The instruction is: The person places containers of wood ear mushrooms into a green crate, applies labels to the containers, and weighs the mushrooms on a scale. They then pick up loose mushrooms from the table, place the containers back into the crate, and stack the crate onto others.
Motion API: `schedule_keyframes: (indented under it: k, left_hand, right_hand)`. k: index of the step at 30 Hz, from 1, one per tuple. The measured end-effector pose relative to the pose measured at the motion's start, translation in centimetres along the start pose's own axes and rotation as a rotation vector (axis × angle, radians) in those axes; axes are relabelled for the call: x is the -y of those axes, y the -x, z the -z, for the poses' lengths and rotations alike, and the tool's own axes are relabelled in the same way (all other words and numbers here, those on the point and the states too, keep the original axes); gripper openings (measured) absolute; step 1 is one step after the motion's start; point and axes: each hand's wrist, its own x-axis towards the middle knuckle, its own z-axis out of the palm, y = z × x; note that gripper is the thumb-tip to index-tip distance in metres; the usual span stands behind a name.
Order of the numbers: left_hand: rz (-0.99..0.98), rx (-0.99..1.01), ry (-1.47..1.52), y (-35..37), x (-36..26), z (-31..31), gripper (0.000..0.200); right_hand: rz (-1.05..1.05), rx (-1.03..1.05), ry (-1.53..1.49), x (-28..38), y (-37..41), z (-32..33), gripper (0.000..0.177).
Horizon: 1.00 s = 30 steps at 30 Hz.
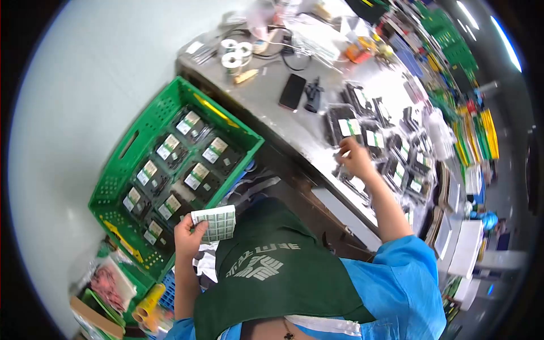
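Observation:
My left hand (188, 238) grips a sheet of small green-and-white labels (218, 224) by its left edge, thumb on top, beside the green crate. Stretched out over the table, my right hand (356, 160) has its fingers curled together at the lower edge of a black packaged item (339, 126) with a white-and-green label. Whatever sits between those fingertips is too small to make out. Several similar black items in clear plastic (396, 170) lie around and beyond that hand. Inside the crate (127, 150), several black packages (198, 177) lie in rows with their labels facing up.
On the metal table (263, 102) lie a dark phone (292, 92), a black tool-like object (313, 95), white spools (232, 60) and cables. An orange-and-yellow object (362, 50) stands farther back. Plastic bags and a yellow roll (148, 303) are at lower left.

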Motion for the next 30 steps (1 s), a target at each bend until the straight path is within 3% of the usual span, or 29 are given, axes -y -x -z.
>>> schedule_keyframes:
  k: [1,5,7,10,14,19,21,25,26,28,30]
  left_hand:
    - [-0.003,0.041,0.004,-0.2,-0.5,-1.1,0.018]
    - [-0.019,0.13,-0.046,-0.7,-2.4,-4.2,0.017]
    - [-0.018,0.14,-0.08,-0.9,-2.8,-5.7,0.017]
    - [-0.044,0.124,-0.131,-1.2,-3.3,-7.7,0.017]
    - [-0.04,0.07,-0.1,-1.4,-2.9,-11.6,0.016]
    - [-0.017,0.025,-0.077,-2.0,-4.2,-18.9,0.015]
    - [-0.011,0.011,-0.119,-2.1,-3.8,-21.3,0.016]
    - [0.016,0.022,-0.168,-2.2,-3.9,-24.4,0.017]
    - [0.032,0.026,-0.164,-2.1,-4.7,-24.6,0.017]
    - [0.063,0.017,-0.084,-2.0,-5.0,-25.4,0.019]
    - [0.088,0.032,-0.061,-2.0,-4.6,-26.2,0.019]
  right_hand:
    - [0.03,-0.056,0.023,-2.6,-0.4,1.7,0.036]
    - [-0.011,0.037,0.215,-7.8,-3.1,5.7,0.038]
    - [0.169,0.142,0.434,-10.1,-5.2,5.8,0.036]
    - [0.161,0.314,0.514,-10.7,-8.3,5.6,0.038]
    - [0.377,0.494,0.655,-11.3,-12.0,5.1,0.043]
    - [0.503,0.644,0.744,-12.6,-15.5,3.3,0.054]
    - [0.607,0.659,0.979,-11.2,-15.1,3.5,0.056]
    - [0.513,0.507,0.822,-13.0,-16.2,6.2,0.05]
    - [0.508,0.524,0.822,-14.4,-16.3,7.7,0.05]
    - [0.327,0.535,0.402,-18.2,-16.9,10.2,0.043]
    - [0.372,0.622,0.372,-21.1,-15.2,11.3,0.039]
